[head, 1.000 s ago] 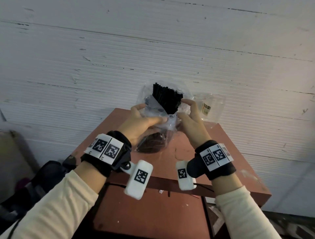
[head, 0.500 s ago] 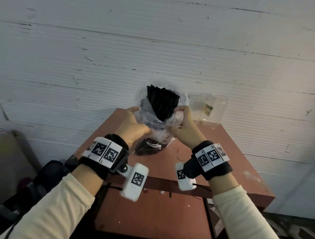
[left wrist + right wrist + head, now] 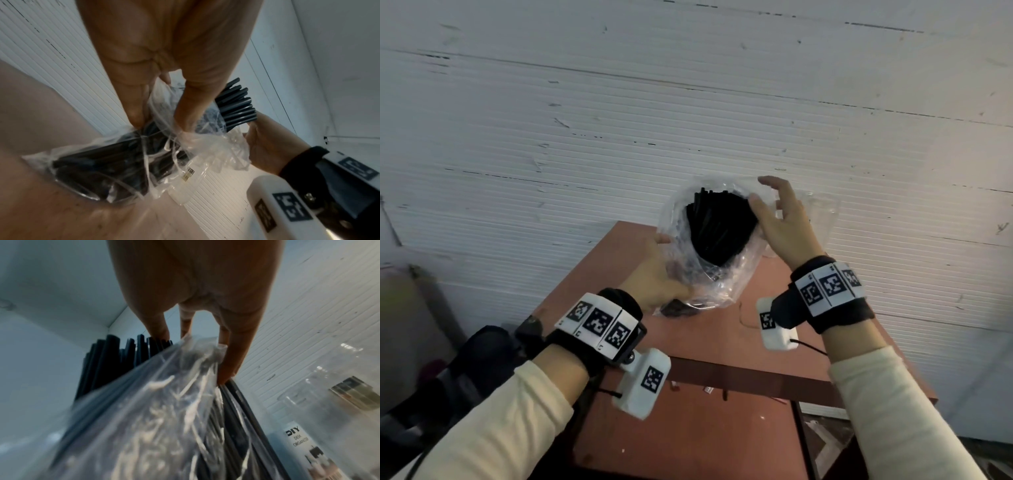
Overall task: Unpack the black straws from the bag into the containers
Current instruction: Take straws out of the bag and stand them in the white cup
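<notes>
Black straws (image 3: 714,228) stand bundled in the clear crinkled plastic bag (image 3: 736,274) your left hand (image 3: 654,274) grips near the bench's (image 3: 722,342) far edge. Your right hand (image 3: 779,222), fingers spread, touches their tips; the clear plastic container (image 3: 320,402) stands just beyond, against the wall.

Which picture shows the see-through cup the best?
The right wrist view: the clear cup is close, with its label readable. The head view shows only its edge behind the right hand. In the left wrist view I cannot make it out.
</notes>
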Demonstrator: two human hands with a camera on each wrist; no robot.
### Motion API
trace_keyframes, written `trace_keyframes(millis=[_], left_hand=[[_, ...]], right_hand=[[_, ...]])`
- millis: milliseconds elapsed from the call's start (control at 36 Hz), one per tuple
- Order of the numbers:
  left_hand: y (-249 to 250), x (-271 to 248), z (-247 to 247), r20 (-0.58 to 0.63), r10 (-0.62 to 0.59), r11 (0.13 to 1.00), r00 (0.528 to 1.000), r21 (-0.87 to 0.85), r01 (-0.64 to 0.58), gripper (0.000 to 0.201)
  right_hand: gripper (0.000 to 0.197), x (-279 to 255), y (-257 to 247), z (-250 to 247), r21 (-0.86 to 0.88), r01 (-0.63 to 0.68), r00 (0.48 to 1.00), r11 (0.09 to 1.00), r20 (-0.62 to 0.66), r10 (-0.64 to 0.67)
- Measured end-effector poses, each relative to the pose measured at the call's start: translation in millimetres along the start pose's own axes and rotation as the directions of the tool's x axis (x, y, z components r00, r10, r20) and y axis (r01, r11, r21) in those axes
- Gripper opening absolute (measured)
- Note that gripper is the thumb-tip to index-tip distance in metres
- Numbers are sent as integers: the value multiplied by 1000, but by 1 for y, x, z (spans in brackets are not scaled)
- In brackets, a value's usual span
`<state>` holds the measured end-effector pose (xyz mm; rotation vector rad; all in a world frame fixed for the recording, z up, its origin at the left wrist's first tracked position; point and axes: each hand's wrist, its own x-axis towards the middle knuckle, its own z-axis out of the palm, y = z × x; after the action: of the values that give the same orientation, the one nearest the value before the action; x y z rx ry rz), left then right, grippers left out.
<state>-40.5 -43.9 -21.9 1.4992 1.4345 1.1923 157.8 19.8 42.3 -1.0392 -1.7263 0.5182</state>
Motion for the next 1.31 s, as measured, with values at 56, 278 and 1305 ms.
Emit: trace_keyframes(millis=[56,278,1305], left_hand=[[-2,0,3,-3,11,999,1000,32,-11,82],[-2,0,-4,51,2,998,999,70,-6,87],[33,8,-17,-57,232,972,971,41,-230,7]], right_hand=[[22,5,-1,-6,10,-20,1000,1000,-7,20],[17,6,12,-18,138,-30,1000,990,9,29],[16,-20,35,-19,-101,227,969,969,125,-214]])
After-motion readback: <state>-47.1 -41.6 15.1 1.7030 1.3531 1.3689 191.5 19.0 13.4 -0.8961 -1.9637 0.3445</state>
